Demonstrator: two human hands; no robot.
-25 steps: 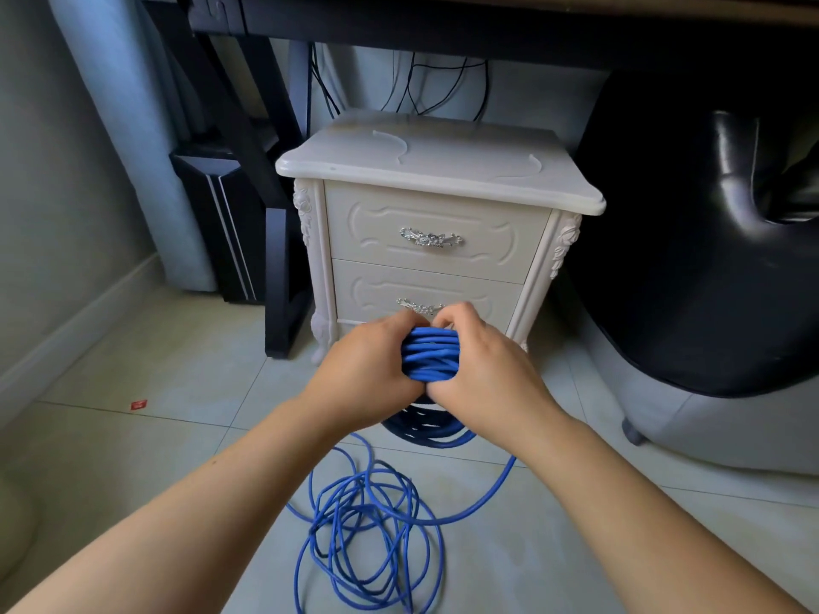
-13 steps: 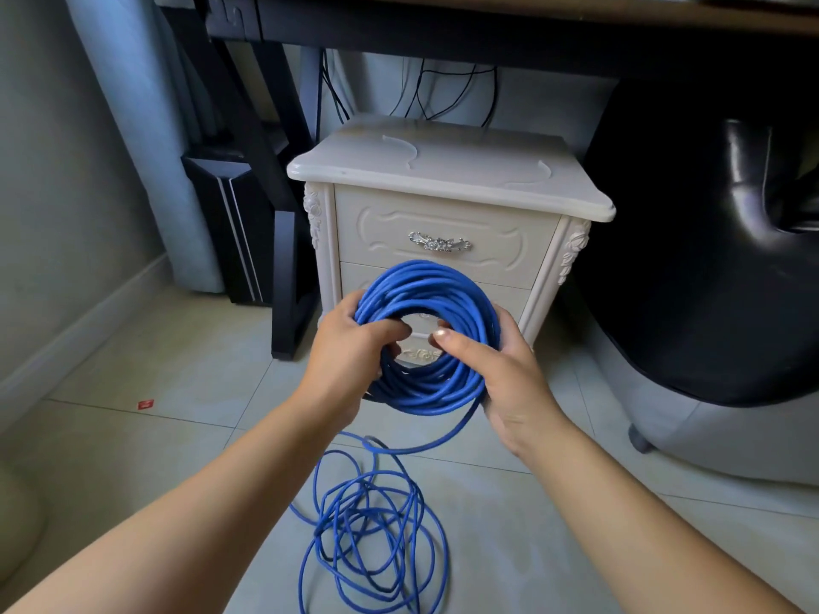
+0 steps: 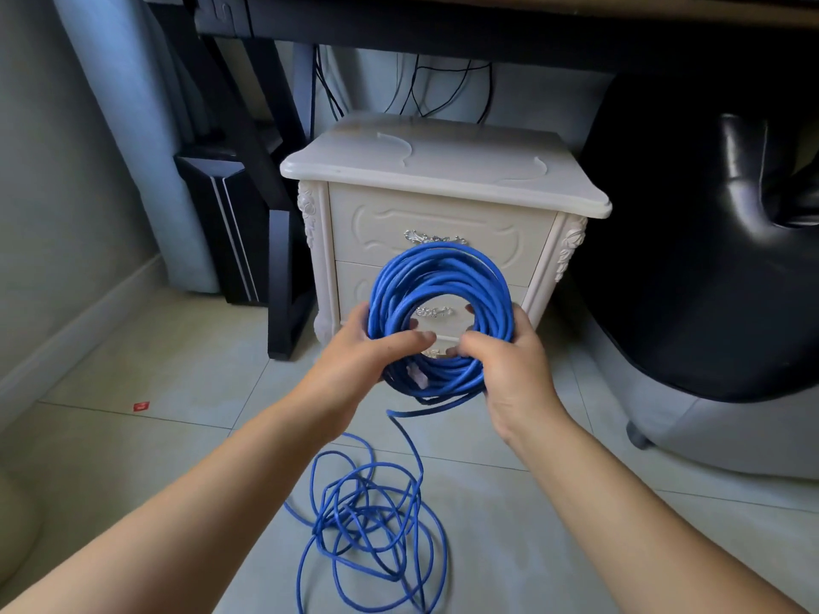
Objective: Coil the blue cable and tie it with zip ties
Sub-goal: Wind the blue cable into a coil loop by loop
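A ring of blue cable (image 3: 438,277) was held upright in mid-air at the centre of the frame, in front of a white nightstand (image 3: 443,188). The ring was gripped at its 8 o'clock by the left hand (image 3: 368,361), whose thumb was laid across the front of the strands while the fingers were wrapped behind. At 4 o'clock the ring was clasped by the right hand (image 3: 509,370), with the thumb pressed over the front and fingertips seen through the opening. A drawer handle (image 3: 434,311) of the nightstand was visible through the middle of the ring. A pale plug end (image 3: 419,376) was tucked against the strands at the bottom of the ring, between the two hands.

From the ring's 6 o'clock a single strand was dropped to the tiled floor (image 3: 177,392), where the uncoiled remainder (image 3: 372,534) was left in a loose tangle between the forearms. A small red scrap (image 3: 141,406) was seen on the tiles at 9 o'clock of the frame. A black chair (image 3: 709,259) was stood at 3 o'clock, just beside the nightstand, and a black desk leg (image 3: 283,277) at its other side. Dark wires (image 3: 443,90) were hung behind the nightstand at 12 o'clock, under a dark surface (image 3: 443,33).
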